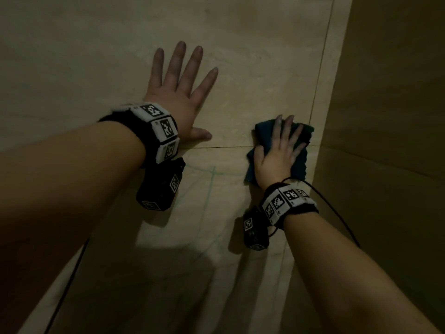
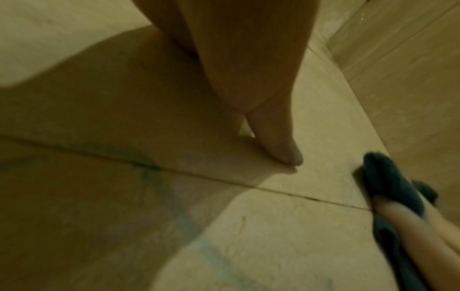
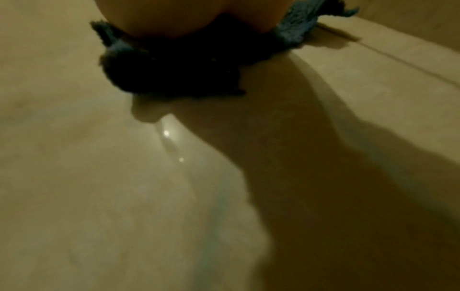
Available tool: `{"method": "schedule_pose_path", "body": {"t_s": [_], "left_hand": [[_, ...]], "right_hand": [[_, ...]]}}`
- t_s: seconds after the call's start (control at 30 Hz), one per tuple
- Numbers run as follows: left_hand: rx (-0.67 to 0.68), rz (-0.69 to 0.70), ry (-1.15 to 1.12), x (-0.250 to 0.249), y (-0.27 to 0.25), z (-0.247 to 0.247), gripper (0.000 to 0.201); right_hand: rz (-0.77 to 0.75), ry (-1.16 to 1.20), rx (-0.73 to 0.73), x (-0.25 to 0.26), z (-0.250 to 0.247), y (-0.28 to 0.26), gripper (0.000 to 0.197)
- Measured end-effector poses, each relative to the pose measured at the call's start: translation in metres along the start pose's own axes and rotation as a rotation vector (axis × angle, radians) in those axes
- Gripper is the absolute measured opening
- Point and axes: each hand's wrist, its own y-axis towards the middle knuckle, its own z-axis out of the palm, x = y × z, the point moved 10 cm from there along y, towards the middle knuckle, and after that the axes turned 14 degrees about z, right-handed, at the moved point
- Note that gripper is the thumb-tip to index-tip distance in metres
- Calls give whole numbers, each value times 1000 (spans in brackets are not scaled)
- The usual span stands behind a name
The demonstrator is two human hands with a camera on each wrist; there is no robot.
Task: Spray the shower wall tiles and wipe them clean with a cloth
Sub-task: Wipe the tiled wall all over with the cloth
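Observation:
Beige wall tiles fill the head view, with a horizontal grout line between the hands. My left hand lies flat on the upper tile, fingers spread and straight. My right hand presses a dark blue cloth flat against the wall near the corner, fingers straight over it. The cloth shows at the right of the left wrist view, and bunched under the palm as a dark cloth in the right wrist view. No spray bottle is in sight.
A second tiled wall meets this one at a corner on the right. Faint bluish streaks run down the lower tile. A wet drip glistens below the cloth. A black cable hangs from my right wristband.

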Motion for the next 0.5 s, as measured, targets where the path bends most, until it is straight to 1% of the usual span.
{"method": "schedule_pose_path", "body": {"t_s": [0.17,0.27,0.4,0.5], "left_hand": [[-23,19,11,-2,-2,4,114],[-14,66,14,-8,-10,12,112],[27,138,41,-20,-35,37,103],[55,173,49,-26,-54,52,102]], "right_hand": [[-6,-4,13,-11,11,-15,79],[36,19,5,-20,17,-30,78],[103,68,-4,-29,31,-61,79],[173,86,5,-32,44,-85,77]]}}
